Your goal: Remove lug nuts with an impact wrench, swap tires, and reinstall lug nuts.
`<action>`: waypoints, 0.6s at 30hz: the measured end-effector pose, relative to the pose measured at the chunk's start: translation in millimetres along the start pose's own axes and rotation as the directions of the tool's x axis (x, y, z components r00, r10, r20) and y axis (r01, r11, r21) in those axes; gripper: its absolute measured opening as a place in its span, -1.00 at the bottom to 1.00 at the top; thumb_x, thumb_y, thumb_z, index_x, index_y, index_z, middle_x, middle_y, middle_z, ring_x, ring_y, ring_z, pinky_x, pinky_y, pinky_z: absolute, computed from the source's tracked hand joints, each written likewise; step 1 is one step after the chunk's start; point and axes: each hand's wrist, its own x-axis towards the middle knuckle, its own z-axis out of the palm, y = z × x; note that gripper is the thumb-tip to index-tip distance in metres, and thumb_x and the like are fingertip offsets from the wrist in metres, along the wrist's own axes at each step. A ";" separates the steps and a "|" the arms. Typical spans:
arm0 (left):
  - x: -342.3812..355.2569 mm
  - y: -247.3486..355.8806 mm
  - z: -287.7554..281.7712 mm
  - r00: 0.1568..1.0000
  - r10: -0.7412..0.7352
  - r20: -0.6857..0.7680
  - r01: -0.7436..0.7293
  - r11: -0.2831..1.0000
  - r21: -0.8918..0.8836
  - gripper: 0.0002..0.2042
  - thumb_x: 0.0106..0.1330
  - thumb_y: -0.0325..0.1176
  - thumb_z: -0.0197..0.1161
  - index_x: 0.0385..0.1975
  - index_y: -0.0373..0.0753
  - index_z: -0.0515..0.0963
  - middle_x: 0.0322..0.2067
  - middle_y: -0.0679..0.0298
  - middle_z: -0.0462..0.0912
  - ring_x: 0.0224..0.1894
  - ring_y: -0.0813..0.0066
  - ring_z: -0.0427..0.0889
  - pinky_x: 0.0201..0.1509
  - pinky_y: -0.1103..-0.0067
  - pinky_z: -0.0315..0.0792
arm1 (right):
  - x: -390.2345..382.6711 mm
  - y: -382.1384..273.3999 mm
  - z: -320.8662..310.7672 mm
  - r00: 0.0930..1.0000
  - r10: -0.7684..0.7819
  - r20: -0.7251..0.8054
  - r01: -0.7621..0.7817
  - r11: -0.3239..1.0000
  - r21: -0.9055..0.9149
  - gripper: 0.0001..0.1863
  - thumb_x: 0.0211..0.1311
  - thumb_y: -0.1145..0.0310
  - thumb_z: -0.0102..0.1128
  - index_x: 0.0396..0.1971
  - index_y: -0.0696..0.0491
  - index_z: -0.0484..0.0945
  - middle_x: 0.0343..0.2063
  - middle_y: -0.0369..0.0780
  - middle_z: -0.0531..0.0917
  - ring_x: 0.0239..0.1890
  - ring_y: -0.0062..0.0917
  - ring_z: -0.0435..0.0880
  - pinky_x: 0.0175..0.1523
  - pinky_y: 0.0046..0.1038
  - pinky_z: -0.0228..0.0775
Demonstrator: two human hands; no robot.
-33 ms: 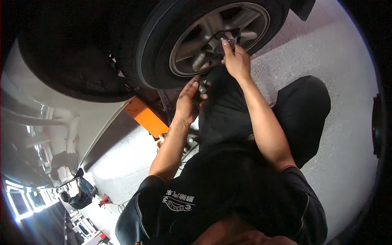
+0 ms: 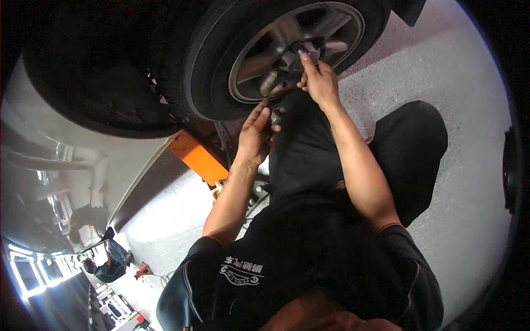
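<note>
- Head view: a silver car (image 2: 99,160) fills the left side, its curved body edge bending round the dark wheel arch.
- Pale floor (image 2: 475,165) spreads below and to the right of the wheel.
- Another person (image 2: 110,268) is down near the lower left, beside the far part of the car, well apart from the work.
- A wheel (image 2: 287,36), black tyre and grey spokes, stands at the upper middle, its face toward the worker. It is probably heavy and stiff, best taken by both sides of the tyre.
- An orange jack (image 2: 196,157), judging by its shape, sits just below the tyre's lower left edge.
- The right hand (image 2: 321,85) is at the wheel's middle, thumb and fingers closed round a short metal piece (image 2: 302,53); whether its far end touches the wheel cannot be told.
- The left hand (image 2: 254,138) is just below the rim's lower edge, thumb and curled fingers cradling a rounded metal piece (image 2: 275,118).
- Both pieces look hard, light and unlikely to break, perhaps slippery if oily; a thumb-and-finger pinch on the sides should suit them.
</note>
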 end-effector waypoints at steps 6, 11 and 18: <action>25.0 8.4 8.0 0.980 0.198 -0.022 -0.199 0.976 -0.093 -0.65 0.35 -0.12 0.16 0.03 -0.13 0.42 -0.52 0.56 0.33 -0.59 0.77 0.24 -0.52 0.79 0.15 | -57.9 -4.2 -25.2 0.966 -0.037 0.256 -0.011 0.983 0.186 -0.58 0.30 0.07 0.06 -0.48 0.18 0.52 -0.71 -0.25 0.52 -0.59 -0.59 0.56 -0.43 -0.52 0.33; 40.6 6.7 11.5 0.962 0.271 0.037 -0.255 0.938 -0.233 -0.63 0.33 -0.18 0.21 0.06 -0.18 0.45 -0.46 0.50 0.47 -0.63 0.76 0.30 -0.56 0.73 0.24 | -44.4 1.5 -44.5 0.857 -0.235 0.458 0.041 0.918 0.394 -0.51 0.25 0.00 0.11 -0.50 0.21 0.54 -0.70 -0.22 0.52 -0.60 -0.60 0.55 -0.45 -0.53 0.33; 46.1 9.8 9.2 0.970 0.213 0.113 -0.186 0.959 -0.212 -0.72 0.33 -0.25 0.21 -0.03 -0.20 0.51 -0.46 0.51 0.47 -0.66 0.75 0.31 -0.59 0.76 0.22 | -58.7 14.1 -31.0 0.744 -0.053 0.666 -0.481 0.650 0.589 -0.60 0.33 0.02 0.00 -0.44 0.10 0.48 -0.54 -0.26 0.57 -0.47 -0.52 0.58 -0.38 -0.52 0.36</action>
